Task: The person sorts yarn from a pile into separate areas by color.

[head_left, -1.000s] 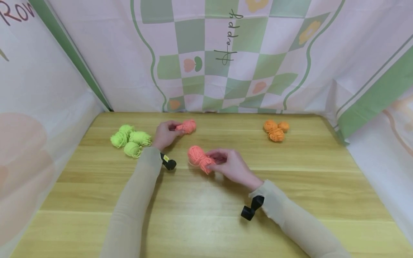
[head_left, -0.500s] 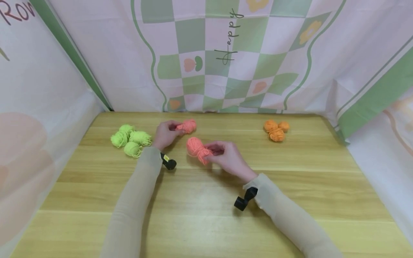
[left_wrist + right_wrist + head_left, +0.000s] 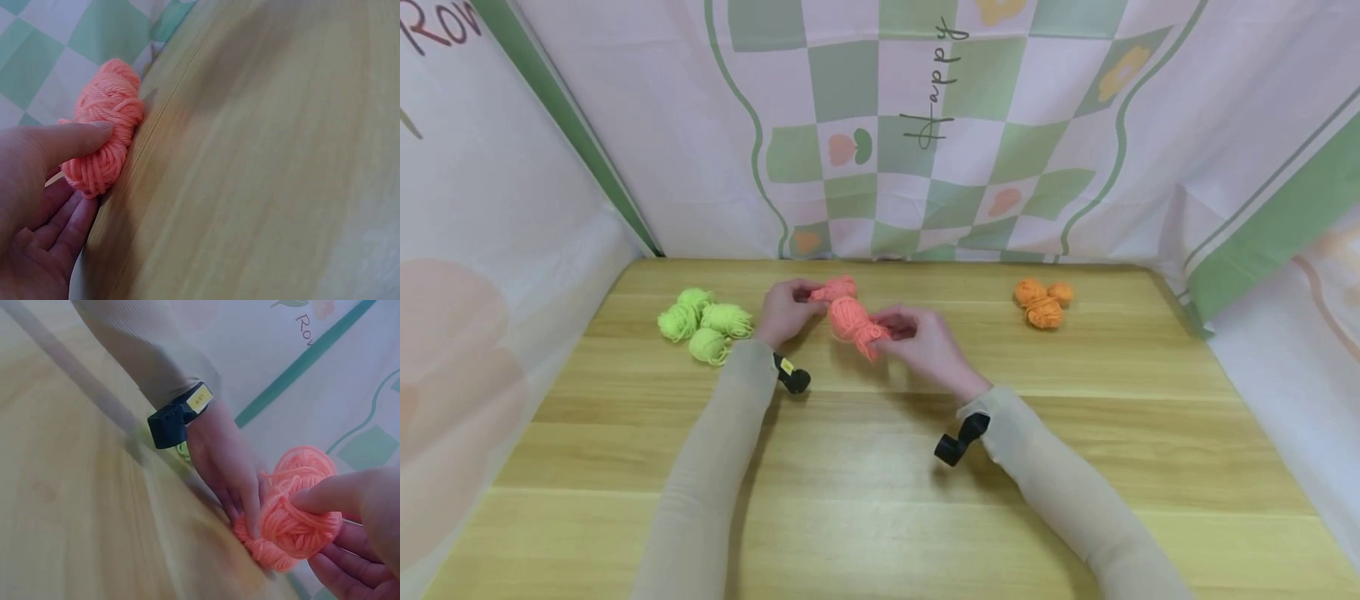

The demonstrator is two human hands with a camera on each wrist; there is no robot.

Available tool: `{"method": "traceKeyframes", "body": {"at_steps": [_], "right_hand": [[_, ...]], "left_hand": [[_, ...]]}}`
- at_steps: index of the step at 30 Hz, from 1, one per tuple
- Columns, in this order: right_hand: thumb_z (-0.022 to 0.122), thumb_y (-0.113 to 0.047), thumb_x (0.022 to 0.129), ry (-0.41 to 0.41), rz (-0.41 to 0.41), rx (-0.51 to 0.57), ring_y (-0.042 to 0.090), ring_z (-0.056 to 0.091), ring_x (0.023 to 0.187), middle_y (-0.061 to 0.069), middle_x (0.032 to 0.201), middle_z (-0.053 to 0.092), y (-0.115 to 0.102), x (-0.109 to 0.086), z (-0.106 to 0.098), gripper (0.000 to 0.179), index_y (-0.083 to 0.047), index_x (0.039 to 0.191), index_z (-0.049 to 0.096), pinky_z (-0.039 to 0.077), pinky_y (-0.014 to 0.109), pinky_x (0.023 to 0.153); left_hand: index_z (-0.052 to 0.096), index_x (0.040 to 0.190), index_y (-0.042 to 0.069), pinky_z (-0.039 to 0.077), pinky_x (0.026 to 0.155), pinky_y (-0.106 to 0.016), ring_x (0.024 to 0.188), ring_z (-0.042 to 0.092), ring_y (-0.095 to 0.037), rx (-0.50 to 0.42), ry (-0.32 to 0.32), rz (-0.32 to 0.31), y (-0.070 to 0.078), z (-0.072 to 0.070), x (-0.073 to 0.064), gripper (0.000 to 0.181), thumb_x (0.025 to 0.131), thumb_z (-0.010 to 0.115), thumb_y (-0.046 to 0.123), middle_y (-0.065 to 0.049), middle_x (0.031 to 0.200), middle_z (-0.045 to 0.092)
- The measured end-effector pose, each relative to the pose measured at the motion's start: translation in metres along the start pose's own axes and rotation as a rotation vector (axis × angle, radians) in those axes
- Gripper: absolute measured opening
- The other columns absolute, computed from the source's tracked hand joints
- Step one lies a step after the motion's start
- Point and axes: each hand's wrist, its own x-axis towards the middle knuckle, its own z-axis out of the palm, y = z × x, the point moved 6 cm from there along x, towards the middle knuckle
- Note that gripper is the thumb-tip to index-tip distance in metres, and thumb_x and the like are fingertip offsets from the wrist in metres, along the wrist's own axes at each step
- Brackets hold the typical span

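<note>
In the head view my left hand (image 3: 787, 312) pinches a coral yarn ball (image 3: 837, 288) on the table near its back edge. The left wrist view shows the thumb on top of this yarn ball (image 3: 106, 125) and the other fingers below it. My right hand (image 3: 925, 340) grips a second coral yarn ball (image 3: 850, 320), narrowed near the fingers, held just in front of the first. In the right wrist view the right thumb presses on this second ball (image 3: 300, 528), which partly covers the first one. Whether the two balls touch cannot be told.
Several lime-green yarn balls (image 3: 707, 325) lie in a cluster left of my left hand. A cluster of orange yarn balls (image 3: 1043, 303) sits at the back right. Printed cloth (image 3: 902, 200) hangs behind the wooden table (image 3: 880, 500) and along both sides.
My right hand has carried its coral yarn ball away from me and slightly left, up to the other coral ball. The left hand has stayed in place.
</note>
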Motion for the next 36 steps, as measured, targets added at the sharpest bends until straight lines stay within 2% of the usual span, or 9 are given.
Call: {"method": "traceKeyframes", "body": {"at_steps": [5, 12, 21, 28, 36], "right_hand": [[0.084, -0.007, 0.085, 0.006, -0.008, -0.010, 0.018, 0.069, 0.089, 0.002, 0.103, 0.075, -0.004, 0.009, -0.001, 0.032, -0.007, 0.115, 0.075, 0.057, 0.034, 0.080], [0.082, -0.006, 0.086, 0.009, -0.025, 0.004, 0.019, 0.069, 0.088, 0.003, 0.101, 0.075, -0.006, 0.020, -0.003, 0.030, -0.006, 0.115, 0.075, 0.058, 0.034, 0.080], [0.084, -0.004, 0.084, 0.027, -0.027, -0.013, 0.019, 0.069, 0.089, 0.005, 0.102, 0.075, -0.003, 0.032, -0.003, 0.032, -0.005, 0.115, 0.075, 0.057, 0.033, 0.081], [0.084, -0.006, 0.083, 0.003, -0.031, -0.040, 0.018, 0.069, 0.088, 0.003, 0.101, 0.075, 0.000, 0.042, -0.001, 0.033, -0.006, 0.115, 0.075, 0.057, 0.033, 0.080], [0.084, -0.007, 0.084, -0.024, -0.058, -0.074, 0.017, 0.069, 0.090, 0.005, 0.104, 0.075, 0.002, 0.052, 0.008, 0.033, -0.004, 0.116, 0.075, 0.056, 0.031, 0.081]], "left_hand": [[0.072, 0.120, 0.002, 0.053, 0.092, -0.037, 0.101, 0.065, -0.027, 0.016, -0.006, 0.002, -0.001, 0.001, 0.003, 0.033, 0.090, 0.078, 0.012, -0.014, 0.112, 0.071], [0.071, 0.122, 0.001, 0.053, 0.092, -0.037, 0.101, 0.066, -0.027, -0.013, -0.025, 0.006, -0.002, 0.001, 0.003, 0.033, 0.090, 0.075, 0.007, -0.015, 0.115, 0.070], [0.069, 0.125, 0.001, 0.054, 0.092, -0.036, 0.104, 0.066, -0.027, -0.043, -0.036, -0.006, -0.003, -0.001, 0.005, 0.036, 0.091, 0.078, 0.011, -0.016, 0.120, 0.069], [0.066, 0.128, -0.002, 0.053, 0.094, -0.036, 0.107, 0.065, -0.029, -0.071, -0.048, -0.028, 0.003, -0.003, 0.004, 0.037, 0.091, 0.072, 0.002, -0.019, 0.123, 0.067], [0.066, 0.128, -0.004, 0.051, 0.096, -0.037, 0.111, 0.063, -0.031, -0.051, -0.035, -0.004, -0.001, -0.007, 0.006, 0.035, 0.093, 0.068, -0.002, -0.021, 0.122, 0.067]]}}
